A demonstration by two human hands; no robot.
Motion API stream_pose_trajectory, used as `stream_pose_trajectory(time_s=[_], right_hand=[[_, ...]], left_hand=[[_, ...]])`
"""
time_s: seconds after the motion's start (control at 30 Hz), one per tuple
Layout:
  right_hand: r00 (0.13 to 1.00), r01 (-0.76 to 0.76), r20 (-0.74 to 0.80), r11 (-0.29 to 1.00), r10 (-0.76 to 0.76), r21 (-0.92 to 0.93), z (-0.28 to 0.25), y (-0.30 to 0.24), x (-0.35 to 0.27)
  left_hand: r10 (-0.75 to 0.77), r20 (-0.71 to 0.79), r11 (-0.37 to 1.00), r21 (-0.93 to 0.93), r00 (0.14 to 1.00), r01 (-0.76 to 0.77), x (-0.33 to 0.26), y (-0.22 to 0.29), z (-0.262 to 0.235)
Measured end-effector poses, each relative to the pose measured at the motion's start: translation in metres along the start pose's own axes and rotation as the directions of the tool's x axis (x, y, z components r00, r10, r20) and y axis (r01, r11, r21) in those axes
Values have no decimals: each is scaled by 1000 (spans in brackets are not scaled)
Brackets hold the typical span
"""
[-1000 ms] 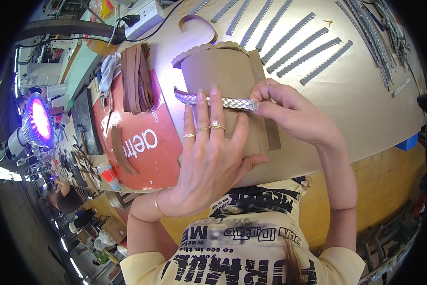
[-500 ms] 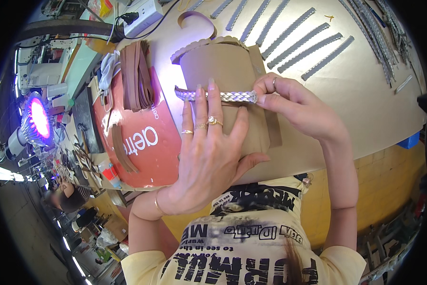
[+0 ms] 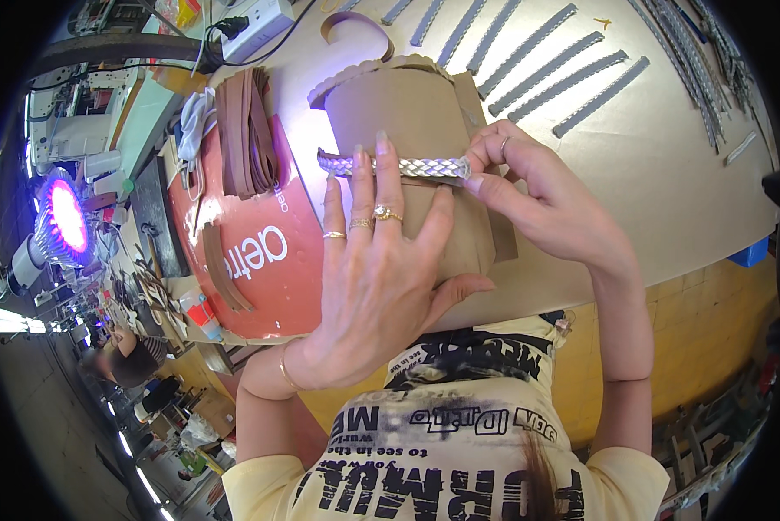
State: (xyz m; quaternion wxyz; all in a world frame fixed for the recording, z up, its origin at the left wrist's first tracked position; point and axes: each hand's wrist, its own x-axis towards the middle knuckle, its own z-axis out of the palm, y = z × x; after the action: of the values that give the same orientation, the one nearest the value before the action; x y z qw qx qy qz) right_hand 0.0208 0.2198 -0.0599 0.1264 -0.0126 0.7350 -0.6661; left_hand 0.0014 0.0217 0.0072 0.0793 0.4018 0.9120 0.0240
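A short silvery braided strap (image 3: 420,167) lies crosswise over a tan curved piece (image 3: 390,108) with a scalloped far edge. My left hand (image 3: 381,252) rests flat on the piece, its fingers spread and two fingertips crossing over the strap. At the strap's right end, the thumb and fingers of my right hand (image 3: 520,178) are pinched on the frayed tip. The strap's left end sticks out past my left fingers and curls up a little.
Several grey braided strips (image 3: 546,82) lie in a row at the far right, with a bundle of long braids (image 3: 681,69) beyond. On the left are folded brown strips (image 3: 246,130) on a red sheet (image 3: 273,300), a lit lamp (image 3: 64,215) and a power strip (image 3: 260,30).
My right thumb and fingers have shifted slightly at the strap's right end. Otherwise the strap and my left hand keep nearly the same position on the tan piece.
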Motion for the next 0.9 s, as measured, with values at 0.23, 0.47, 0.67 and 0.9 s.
stream_pose_trajectory(time_s=[0.23, 0.47, 0.67, 0.9], right_hand=[[1000, -9, -4, 1000, 9, -18, 2, 2, 3], [999, -42, 23, 999, 42, -17, 0, 3, 4], [998, -63, 19, 998, 63, -20, 4, 5, 7], [1000, -19, -1, 999, 19, -34, 7, 11, 8]], left_hand=[[2, -7, 1000, 3, 1000, -2, 0, -1, 1], [-2, 0, 1000, 3, 1000, 2, 0, 0, 0], [-10, 5, 1000, -4, 1000, 10, 0, 0, 0], [-14, 16, 1000, 1, 1000, 14, 0, 0, 0]])
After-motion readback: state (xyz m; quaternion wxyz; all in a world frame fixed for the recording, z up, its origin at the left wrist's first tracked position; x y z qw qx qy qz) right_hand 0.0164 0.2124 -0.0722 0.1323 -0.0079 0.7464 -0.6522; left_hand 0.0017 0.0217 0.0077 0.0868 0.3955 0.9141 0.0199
